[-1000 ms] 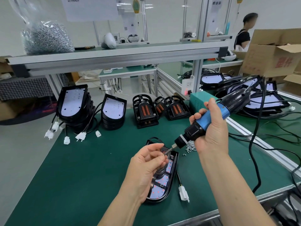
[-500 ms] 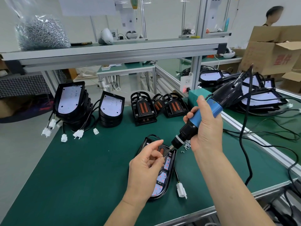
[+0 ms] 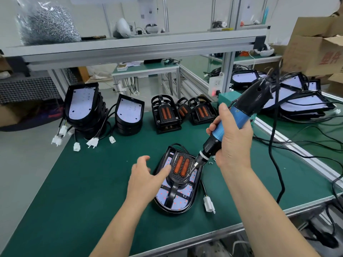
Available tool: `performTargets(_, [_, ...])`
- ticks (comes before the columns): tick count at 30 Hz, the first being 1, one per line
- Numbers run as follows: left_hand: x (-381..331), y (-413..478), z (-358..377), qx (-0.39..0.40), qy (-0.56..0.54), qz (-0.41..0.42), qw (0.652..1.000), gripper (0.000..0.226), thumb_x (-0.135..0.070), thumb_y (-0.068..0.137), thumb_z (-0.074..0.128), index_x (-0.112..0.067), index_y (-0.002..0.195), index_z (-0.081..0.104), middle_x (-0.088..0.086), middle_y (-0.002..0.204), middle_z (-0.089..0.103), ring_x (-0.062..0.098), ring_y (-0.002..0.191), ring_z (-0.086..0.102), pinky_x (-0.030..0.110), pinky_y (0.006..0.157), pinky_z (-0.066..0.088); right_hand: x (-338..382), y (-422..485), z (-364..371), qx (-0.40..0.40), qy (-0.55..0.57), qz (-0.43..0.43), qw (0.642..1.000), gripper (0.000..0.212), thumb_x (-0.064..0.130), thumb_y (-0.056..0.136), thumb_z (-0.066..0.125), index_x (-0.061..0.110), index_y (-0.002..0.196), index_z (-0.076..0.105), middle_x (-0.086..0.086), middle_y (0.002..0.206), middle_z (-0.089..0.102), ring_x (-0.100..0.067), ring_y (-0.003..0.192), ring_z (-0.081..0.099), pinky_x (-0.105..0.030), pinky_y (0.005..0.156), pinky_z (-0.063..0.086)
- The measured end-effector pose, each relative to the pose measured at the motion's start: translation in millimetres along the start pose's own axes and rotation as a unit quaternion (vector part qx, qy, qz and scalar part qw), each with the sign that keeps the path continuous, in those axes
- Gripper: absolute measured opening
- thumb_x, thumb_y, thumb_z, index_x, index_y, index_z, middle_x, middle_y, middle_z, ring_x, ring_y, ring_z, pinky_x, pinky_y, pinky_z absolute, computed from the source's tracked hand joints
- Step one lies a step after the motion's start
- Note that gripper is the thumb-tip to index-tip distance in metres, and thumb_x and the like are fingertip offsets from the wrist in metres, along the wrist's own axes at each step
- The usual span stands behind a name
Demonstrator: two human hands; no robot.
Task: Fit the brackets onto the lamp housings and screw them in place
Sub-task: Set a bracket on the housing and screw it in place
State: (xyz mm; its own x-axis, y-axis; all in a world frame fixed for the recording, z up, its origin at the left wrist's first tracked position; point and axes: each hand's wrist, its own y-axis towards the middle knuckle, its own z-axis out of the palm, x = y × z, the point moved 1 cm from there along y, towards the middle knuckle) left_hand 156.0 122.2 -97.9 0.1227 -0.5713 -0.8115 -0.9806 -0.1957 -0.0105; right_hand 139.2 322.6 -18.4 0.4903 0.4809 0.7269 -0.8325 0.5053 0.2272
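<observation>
A black lamp housing [image 3: 193,198] with a white LED board lies flat on the green mat in front of me. A black bracket [image 3: 177,181] with two orange strips sits on top of it. My right hand [image 3: 233,145] grips a blue and black electric screwdriver [image 3: 239,115], its bit touching the bracket's right edge. My left hand [image 3: 146,179] hovers at the housing's left side, fingers extended, one fingertip reaching the housing's left rim. A few loose screws [image 3: 211,160] lie just right of the housing.
Stacked housings [image 3: 83,106] with white plugs stand at the back left, spare brackets [image 3: 166,115] at the back centre. More housings [image 3: 297,101] and cables crowd the right bench. The screwdriver's black cord [image 3: 272,145] hangs at the right. A bag of screws [image 3: 48,23] sits on the shelf.
My left hand has let go near the bit, opened and drawn back to the left of the housing. The screwdriver bit has come down onto the bracket's right edge.
</observation>
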Motion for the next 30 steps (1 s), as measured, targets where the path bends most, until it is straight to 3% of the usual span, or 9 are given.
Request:
performTargets(2, [0.6,4.1,7.1,0.078,0.027,-0.048,0.995,0.086,-0.065,0.075,0.073,-0.02,0.141,0.038,-0.002,0.122,0.056,0.024,0.115,0.056,0.037,0.095,0.045,-6.8,-7.6,-1.5,0.006,-0.024,0.004,1.0,0.02,0.017,0.093,0.073,0.015,0.091,0.053,0.001,0.062,0.053,-0.014,0.049,0.051,-0.029,0.051,0.049])
performTargets(4, [-1.5,8.2,13.1,0.104,0.064,-0.057,0.991,0.077,-0.069,0.07,0.074,-0.017,0.122,0.047,-0.012,0.108,0.06,0.02,0.107,0.06,0.036,0.091,0.048,-12.8,-14.7,-2.1,0.015,-0.042,0.008,0.999,0.019,0.016,0.093,0.073,0.016,0.09,0.055,0.0,0.064,0.053,-0.016,0.051,0.051,-0.029,0.051,0.049])
performTargets(7, [-7.8,13.3,14.7,0.126,0.101,-0.046,0.986,0.061,-0.067,0.064,0.075,-0.021,0.101,0.058,-0.006,0.099,0.067,0.019,0.095,0.065,0.04,0.09,0.054,-18.8,-22.3,-3.2,0.024,-0.063,0.011,0.998,0.017,0.013,0.093,0.072,0.013,0.09,0.056,0.0,0.063,0.053,-0.016,0.05,0.051,-0.029,0.051,0.049])
performTargets(10, [-10.4,15.2,13.0,0.155,0.088,-0.029,0.984,0.057,-0.065,0.06,0.074,-0.023,0.098,0.065,-0.005,0.097,0.072,0.018,0.092,0.067,0.041,0.09,0.055,-22.3,-27.0,-5.1,0.031,-0.075,0.016,0.997,0.016,0.013,0.093,0.072,0.01,0.092,0.057,0.001,0.062,0.054,-0.016,0.049,0.052,-0.029,0.052,0.05])
performTargets(20, [-3.7,15.9,20.4,0.137,0.019,0.009,0.99,0.038,-0.048,0.072,0.082,-0.022,0.092,0.062,-0.006,0.09,0.071,0.016,0.087,0.067,0.039,0.083,0.055,-27.2,-31.6,-9.8,0.043,-0.093,0.013,0.995,0.016,0.014,0.093,0.073,0.01,0.091,0.057,0.003,0.061,0.056,-0.016,0.049,0.054,-0.028,0.052,0.05])
performTargets(30, [-2.4,14.3,20.7,0.144,-0.005,0.003,0.99,0.047,-0.053,0.065,0.08,-0.022,0.095,0.062,-0.003,0.092,0.073,0.019,0.088,0.07,0.047,0.088,0.056,-31.5,-34.7,-9.7,0.056,-0.095,0.018,0.994,0.017,0.016,0.09,0.075,0.011,0.092,0.059,-0.001,0.064,0.056,-0.017,0.05,0.054,-0.028,0.053,0.05])
